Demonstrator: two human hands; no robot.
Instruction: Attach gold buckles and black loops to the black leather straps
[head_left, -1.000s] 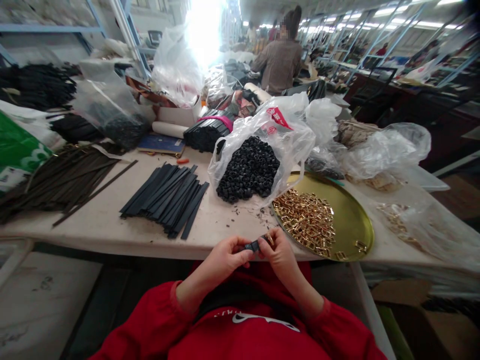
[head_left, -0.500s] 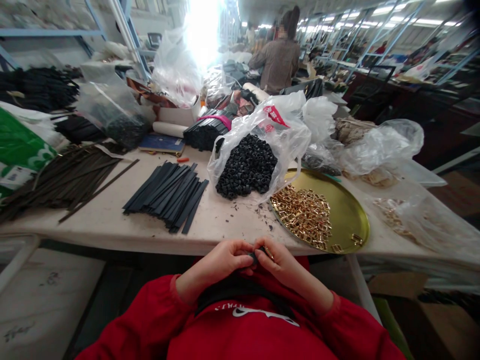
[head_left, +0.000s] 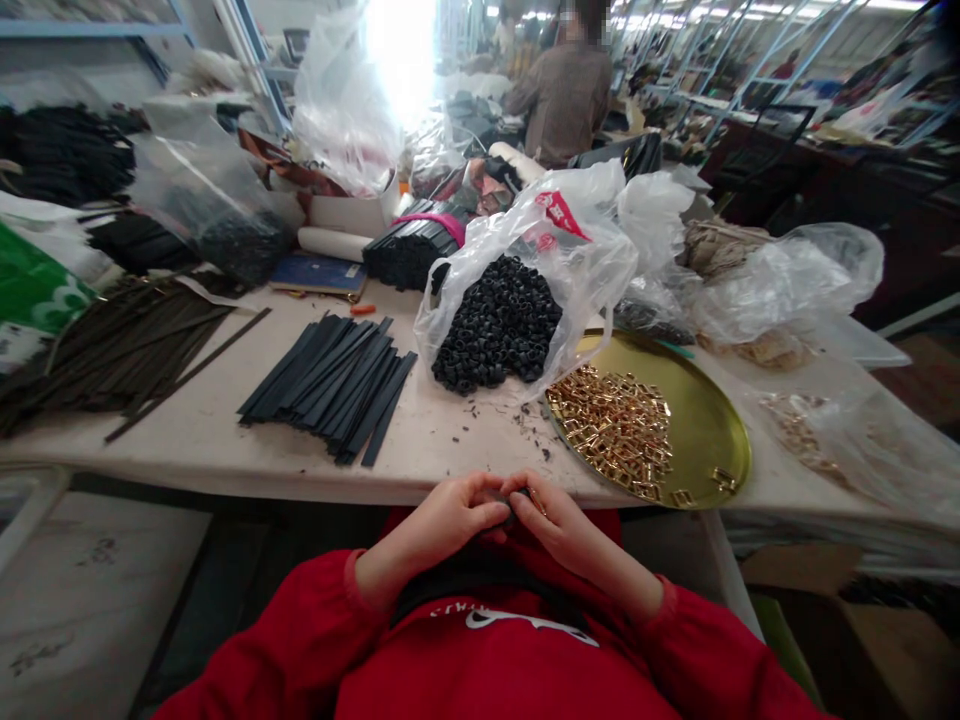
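My left hand [head_left: 446, 520] and my right hand [head_left: 555, 522] meet just below the table's front edge, above my red sleeves. Both are closed around a small black strap piece [head_left: 511, 503] pinched between the fingertips, mostly hidden by the fingers. A glint of gold shows at my right fingers. On the table ahead lie a fan of flat black strips [head_left: 330, 385], a clear bag of black loops [head_left: 499, 335] and a gold round tray [head_left: 712, 440] holding several gold buckles [head_left: 615, 430].
Dark brown strips [head_left: 112, 350] lie at the left. Plastic bags [head_left: 780, 285] and bundles crowd the table's back and right. A person in a brown jacket [head_left: 562, 95] stands beyond, back turned. Shelving frames rise behind.
My hands have dropped from table-edge height down toward my lap and closed tighter over the black piece, which shows less now. The view has tilted slightly.
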